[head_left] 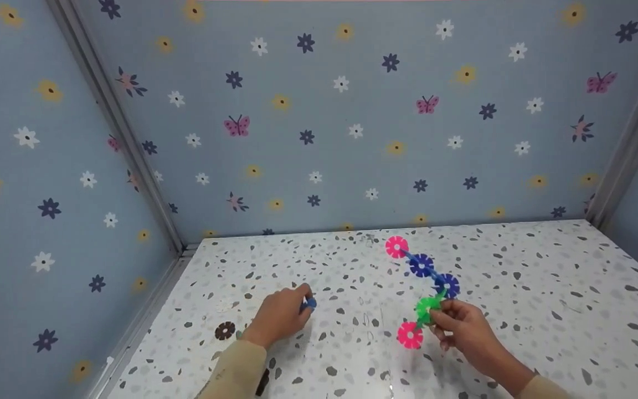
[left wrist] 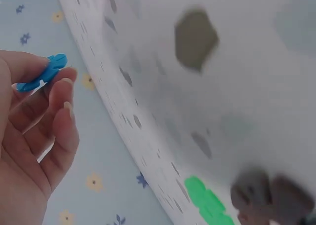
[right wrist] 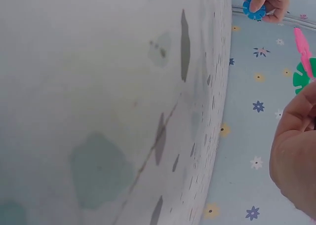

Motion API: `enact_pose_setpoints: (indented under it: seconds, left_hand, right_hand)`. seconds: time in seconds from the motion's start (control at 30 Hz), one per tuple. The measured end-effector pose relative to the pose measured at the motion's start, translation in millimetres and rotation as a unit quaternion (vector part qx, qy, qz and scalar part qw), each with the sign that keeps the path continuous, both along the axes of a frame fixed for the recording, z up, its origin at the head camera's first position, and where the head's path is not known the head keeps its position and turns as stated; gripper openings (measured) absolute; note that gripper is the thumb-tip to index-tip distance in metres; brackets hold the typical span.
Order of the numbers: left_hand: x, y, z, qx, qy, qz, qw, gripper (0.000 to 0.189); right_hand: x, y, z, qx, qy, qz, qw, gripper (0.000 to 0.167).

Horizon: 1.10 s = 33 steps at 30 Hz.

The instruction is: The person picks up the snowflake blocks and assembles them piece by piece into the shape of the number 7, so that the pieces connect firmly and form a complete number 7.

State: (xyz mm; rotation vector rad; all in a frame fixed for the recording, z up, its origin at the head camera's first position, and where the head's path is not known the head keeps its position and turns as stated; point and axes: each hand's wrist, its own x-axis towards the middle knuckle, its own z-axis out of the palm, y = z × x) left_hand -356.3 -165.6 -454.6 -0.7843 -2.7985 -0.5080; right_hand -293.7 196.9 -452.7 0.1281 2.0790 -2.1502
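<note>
My left hand (head_left: 280,317) pinches a blue notched plastic disc (left wrist: 37,83) between thumb and fingers, above the table. My right hand (head_left: 469,331) grips a chain of interlocking notched discs by its green disc (head_left: 424,306). From there the chain slants up and left through two dark blue discs (head_left: 417,270) to a pink disc (head_left: 391,244). Light blue pieces seen edge-on join these upper discs. At the chain's lower end is another pink disc (head_left: 404,336), linked to the green one. In the right wrist view, my right hand (right wrist: 298,151) partly hides the green disc.
A brown notched disc (head_left: 219,331) lies on the speckled white table (head_left: 341,271), left of my left forearm. A dark piece (head_left: 262,383) is partly hidden beside the left sleeve. Flower-patterned panels (head_left: 352,160) wall in the table at the back and sides.
</note>
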Motion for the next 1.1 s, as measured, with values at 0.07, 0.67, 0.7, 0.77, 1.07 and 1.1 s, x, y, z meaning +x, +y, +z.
enact_pose_setpoints:
  seconds: [0.07, 0.67, 0.7, 0.77, 1.07, 1.1]
  left_hand:
    - [2.5, 6.0, 0.1, 0.011, -0.002, -0.015, 0.9998, 0.010]
    - [30.4, 62.5, 2.7, 0.160, -0.058, -0.087, 0.9815, 0.008]
    - [32.0, 66.3, 3.0, 0.168, -0.055, -0.089, 0.9802, 0.008]
    - [35.9, 73.0, 3.7, 0.181, -0.043, -0.093, 0.9781, 0.010]
    - [49.7, 96.9, 6.2, 0.174, 0.092, -0.153, 0.9685, 0.009]
    - [50.3, 98.1, 6.4, 0.175, 0.099, -0.155, 0.9672, 0.010]
  right_hand:
    - [0.2, 1.5, 0.1, -0.006, 0.000, -0.004, 1.0000, 0.015]
    - [0.9, -1.2, 19.9, -0.027, 0.026, -0.051, 0.9980, 0.028]
    - [1.1, -1.6, 20.5, -0.027, 0.025, -0.055, 0.9978, 0.029]
    - [1.4, -2.7, 21.5, -0.029, 0.023, -0.058, 0.9976, 0.029]
    - [6.2, -8.6, 23.6, -0.093, 0.018, -0.048, 0.9943, 0.018]
    - [6.8, -9.1, 23.7, -0.097, 0.019, -0.044, 0.9941, 0.017]
